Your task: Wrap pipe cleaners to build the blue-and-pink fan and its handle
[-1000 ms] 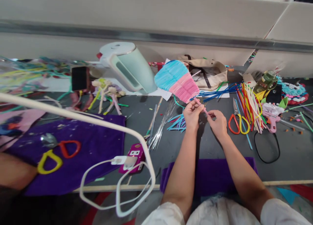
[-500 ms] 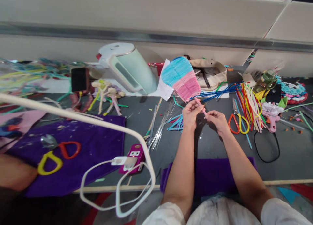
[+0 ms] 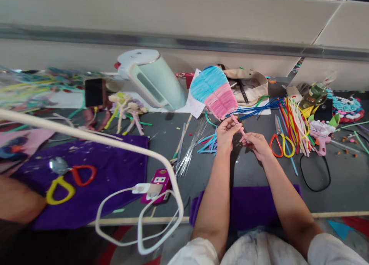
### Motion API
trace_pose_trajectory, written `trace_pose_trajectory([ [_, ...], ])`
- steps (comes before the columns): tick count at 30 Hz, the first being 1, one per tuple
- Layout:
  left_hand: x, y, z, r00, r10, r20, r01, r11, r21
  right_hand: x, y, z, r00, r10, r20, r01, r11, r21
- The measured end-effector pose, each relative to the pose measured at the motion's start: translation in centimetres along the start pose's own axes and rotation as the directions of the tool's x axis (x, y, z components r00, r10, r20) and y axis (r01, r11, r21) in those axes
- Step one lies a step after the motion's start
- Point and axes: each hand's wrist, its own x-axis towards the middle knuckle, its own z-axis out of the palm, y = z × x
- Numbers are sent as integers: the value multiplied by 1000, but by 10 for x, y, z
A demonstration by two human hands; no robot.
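Observation:
A fan-shaped craft piece [image 3: 215,92], blue at the top and pink below, is held up over the table by its narrow handle, which is wrapped in pink pipe cleaner [image 3: 235,119]. My left hand [image 3: 227,132] is closed around this handle just under the pink part. At the handle's lower end, my right hand [image 3: 255,143] pinches the pink pipe cleaner between thumb and fingers. To the right of my hands lie scissors [image 3: 281,140] with red and yellow handles. Silver wires [image 3: 191,149] and short blue pipe cleaners [image 3: 209,144] lie to the left.
A pale green kettle [image 3: 155,80] stands at the back. Colourful pipe cleaners [image 3: 295,126] and a pink glue gun [image 3: 320,136] lie at the right. A white cable [image 3: 173,173] arches across the left, near a purple power strip [image 3: 161,180]. Another person's arm [image 3: 20,199] rests at far left.
My right hand's fingers have shifted slightly along the lower end of the handle, and a small pink end now sticks out beside them. My left hand keeps its hold.

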Motion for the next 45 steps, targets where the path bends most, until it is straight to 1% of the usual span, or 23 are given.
trace_pose_trajectory([
  [3, 0, -1, 0, 1000, -14, 12, 14, 1000, -19, 0, 0, 0, 998, 40, 58, -46, 993, 106],
  [5, 0, -2, -1, 1000, -15, 4, 15, 999, -32, 0, 0, 1, 998, 4, 58, -9, 996, 84],
  [7, 1, -3, -2, 1000, -7, -14, 7, 999, -39, -1, -1, 2, 995, -95, 41, 96, 995, -24],
  [9, 2, -3, -3, 999, 4, -37, -6, 999, -49, -2, 0, 3, 969, -237, 63, 245, 948, -204],
  [11, 3, -3, -4, 998, 11, -61, -15, 998, -68, -3, 1, 3, 916, -384, 117, 395, 811, -431],
  [13, 2, -3, -3, 997, 8, -81, -15, 996, -86, -5, 4, 4, 848, -508, 153, 473, 594, -651],
  [15, 2, -3, -2, 996, 3, -92, -12, 996, -93, -6, 7, 5, 772, -610, 180, 474, 364, -802],
  [17, 1, -4, -1, 995, 8, -97, -17, 995, -94, -7, 9, 5, 709, -669, 223, 448, 183, -875],
  [20, 1, -4, 0, 994, 19, -104, -29, 995, -93, -7, 9, 4, 649, -711, 271, 402, 18, -916],
  [22, 0, -3, 0, 994, 24, -103, -33, 995, -93, -7, 9, 3, 629, -728, 272, 378, -19, -926],
  [24, 1, -3, 0, 995, 30, -96, -38, 995, -91, -7, 10, 3, 627, -738, 252, 378, 5, -926],
  [26, 1, -3, 0, 995, 40, -87, -47, 995, -87, -7, 10, 3, 647, -739, 188, 382, 101, -919],
  [28, 1, -4, 0, 996, 50, -80, -57, 994, -88, -6, 10, 5, 701, -710, 71, 383, 291, -877],
  [30, 1, -4, 0, 995, 60, -79, -67, 994, -91, -5, 11, 8, 786, -615, -62, 385, 565, -730],
  [32, 0, -5, 1, 995, 67, -77, -74, 993, -91, -3, 11, 11, 876, -458, -151, 353, 822, -447],
  [34, -1, -5, 2, 995, 70, -68, -76, 993, -90, 0, 11, 13, 943, -282, -179, 259, 956, -141],
  [36, -1, -4, 3, 996, 69, -56, -74, 993, -89, 2, 11, 13, 979, -131, -157, 141, 988, 55],
  [38, -1, -4, 4, 995, 72, -64, -77, 994, -77, 3, 11, 12, 991, -56, -120, 69, 991, 113],
  [39, -1, -3, 4, 994, 78, -82, -83, 994, -67, 4, 12, 12, 992, -63, -112, 74, 993, 97],
  [41, 0, -3, 3, 988, 83, -129, -90, 995, -48, 4, 13, 11, 976, -168, -137, 167, 986, -17],
  [42, 1, -3, 3, 985, 82, -151, -89, 995, -43, 3, 14, 11, 953, -254, -164, 238, 965, -110],
  [43, 2, -3, 2, 983, 78, -168, -87, 995, -42, 3, 14, 11, 915, -352, -196, 309, 925, -220],
  [45, 3, -4, 0, 979, 70, -190, -80, 996, -46, -1, 14, 11, 797, -557, -233, 411, 783, -467],
])
